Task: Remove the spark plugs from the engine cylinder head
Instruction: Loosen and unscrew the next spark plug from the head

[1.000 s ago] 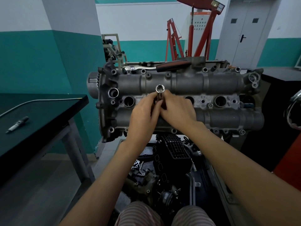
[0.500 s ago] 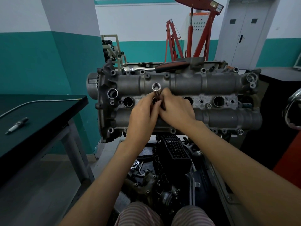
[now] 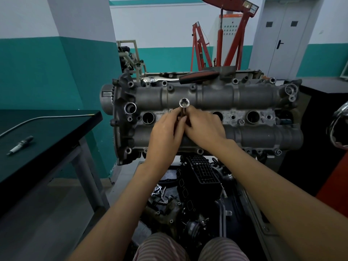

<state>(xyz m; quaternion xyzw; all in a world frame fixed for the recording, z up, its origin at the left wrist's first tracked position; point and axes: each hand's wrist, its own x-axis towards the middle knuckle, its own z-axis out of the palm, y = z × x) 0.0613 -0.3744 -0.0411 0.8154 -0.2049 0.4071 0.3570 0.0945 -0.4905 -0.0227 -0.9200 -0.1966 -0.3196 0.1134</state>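
Spark plug socket (image 3: 183, 107) sits slightly lower vs 1s ago, L hand (image 3: 165, 134) & R hand (image 3: 204, 129) still pinching it.

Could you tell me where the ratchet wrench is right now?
The ratchet wrench lies untouched along the far top edge of the cylinder head, beyond both hands.

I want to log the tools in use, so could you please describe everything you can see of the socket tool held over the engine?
The socket tool is a slim, shiny metal tube with an open, hollow top end facing the camera. It stands roughly upright over the second plug hole from the left in the cylinder head, its lower part hidden by fingers. The left hand and right hand both pinch its shaft. No ratchet is attached.
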